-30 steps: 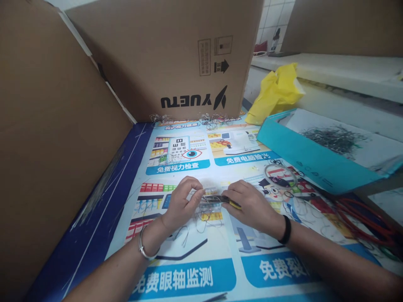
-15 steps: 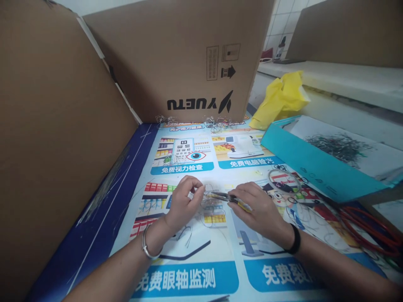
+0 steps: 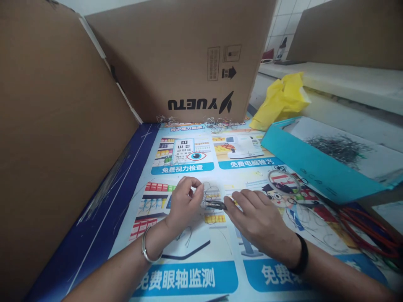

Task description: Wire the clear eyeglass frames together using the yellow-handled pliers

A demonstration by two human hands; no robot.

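In the middle of the head view my right hand (image 3: 258, 218) is wrapped around a pair of pliers (image 3: 217, 205), their dark jaws pointing left and parted. My left hand (image 3: 185, 201) is closed in a pinch just left of the jaw tips, on what looks like a thin wire (image 3: 206, 193); its ends are too fine to follow. Around and below the jaws lies a loose tangle of thin wire (image 3: 214, 216). The pliers' handles are mostly hidden in my right palm. A dark bent wire (image 3: 188, 237) rests on the printed sheet below my left hand.
Cardboard panels (image 3: 182, 63) stand at the back and left, with wire clumps (image 3: 217, 123) along the base. At right are a turquoise box (image 3: 302, 167) holding many short wire pieces (image 3: 340, 149), a yellow bag (image 3: 280, 100), a clear ring-shaped roll (image 3: 285, 182) and red cable (image 3: 368, 233).
My right hand has moved slightly down and turned, bringing the pliers' jaws lower. The jaws look wider apart. My left hand stays pinched in nearly the same place.
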